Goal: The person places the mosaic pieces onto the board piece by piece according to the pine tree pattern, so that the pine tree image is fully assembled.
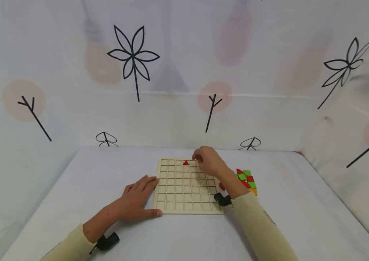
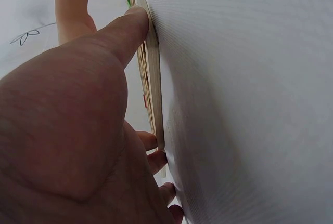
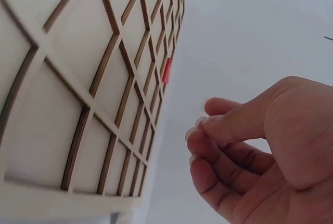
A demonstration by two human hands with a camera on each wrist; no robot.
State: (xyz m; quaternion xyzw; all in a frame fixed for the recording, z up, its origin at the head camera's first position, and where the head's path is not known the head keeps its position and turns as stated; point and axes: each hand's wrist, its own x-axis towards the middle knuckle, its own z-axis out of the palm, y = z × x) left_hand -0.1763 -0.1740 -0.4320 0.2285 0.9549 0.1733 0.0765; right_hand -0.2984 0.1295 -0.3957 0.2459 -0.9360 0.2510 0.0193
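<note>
A pale wooden grid board point(image 1: 179, 189) lies on the white table. One red triangle point(image 1: 186, 163) sits in a cell of its far row, and its edge also shows in the right wrist view. Along the board's left side rests my left hand point(image 1: 135, 203), fingers extended against the edge. Its thumb point(image 2: 136, 18) touches the near left corner. Over the far right part of the board is my right hand point(image 1: 210, 161). In the right wrist view its fingers are curled and the thumb meets the fingertips point(image 3: 200, 138), with no piece visible between them.
Right of the board, several red, green and orange pieces point(image 1: 251, 178) lie grouped, partly behind the right forearm. A separate red piece point(image 1: 222, 186) lies by the board's right edge. A patterned cloth backdrop point(image 1: 178, 119) stands behind the table.
</note>
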